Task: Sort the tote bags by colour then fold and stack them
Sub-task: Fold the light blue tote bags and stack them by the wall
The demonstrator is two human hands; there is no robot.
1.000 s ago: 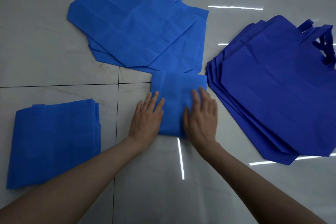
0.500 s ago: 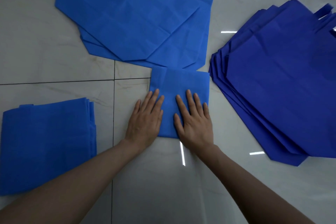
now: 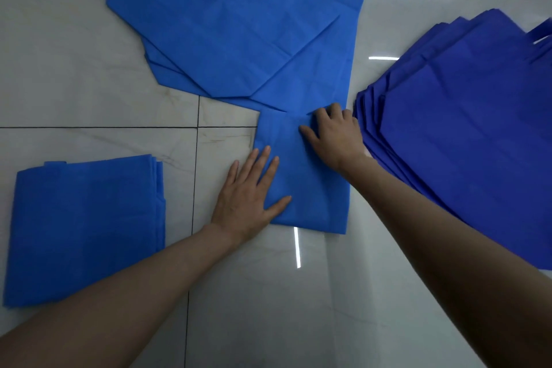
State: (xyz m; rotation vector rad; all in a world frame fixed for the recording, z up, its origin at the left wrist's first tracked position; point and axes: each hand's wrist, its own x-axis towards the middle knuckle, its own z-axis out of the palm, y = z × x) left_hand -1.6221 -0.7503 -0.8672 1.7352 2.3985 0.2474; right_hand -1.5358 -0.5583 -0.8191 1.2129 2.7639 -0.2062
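The folded tote bag [image 3: 310,188] lies centre on the floor [image 3: 268,308], long axis near-far; the left grip [image 3: 245,197], released, presses its left side flat; the right grip [image 3: 334,137] curls at the far right corner, whether grasping I cannot tell; the folded stack [image 3: 83,227] lies left, nearer the left grip.

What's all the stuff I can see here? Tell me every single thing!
Folded bag: one, light blue, middle of the floor, under both hands.
Folded stack: several bags, light blue, on the left.
Flat pile: several unfolded bags, light blue, far side, overlapping the folded bag's far edge.
Dark pile: several unfolded bags, dark blue, on the right, fanned out.
Floor: pale glossy tiles, under everything.
Left hand: one, flat on the folded bag's left part.
Right hand: one, at its far right corner, fingers curled.
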